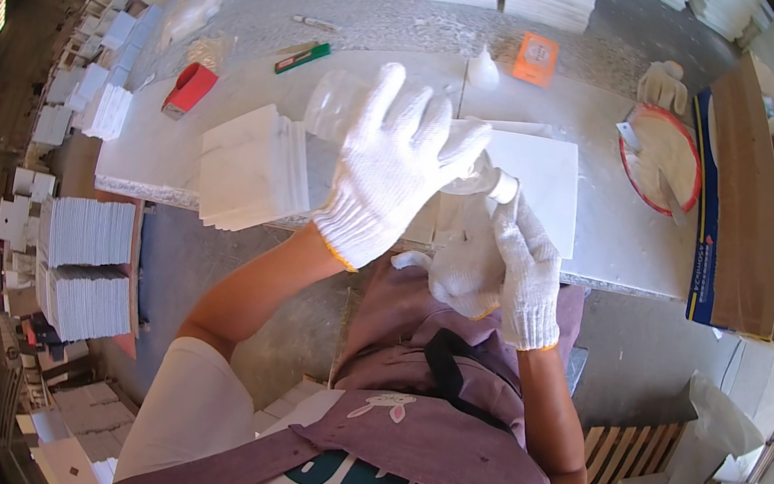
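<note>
Open room: right of our flat white tile [551, 167], on the pale stone bench [624, 244]
Left white-gloved hand [397, 147]: spread around a clear plastic bottle [329, 101]
Right white-gloved hand [532, 265]: pinching its white cap [506, 189] near the bench edge

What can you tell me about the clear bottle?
The bottle looks like clear plastic, narrowing to a white cap. It lies roughly sideways, held above the table, its capped end toward the right. The left hand hides its middle; the right hand touches the cap. Any contents can't be made out.
</note>
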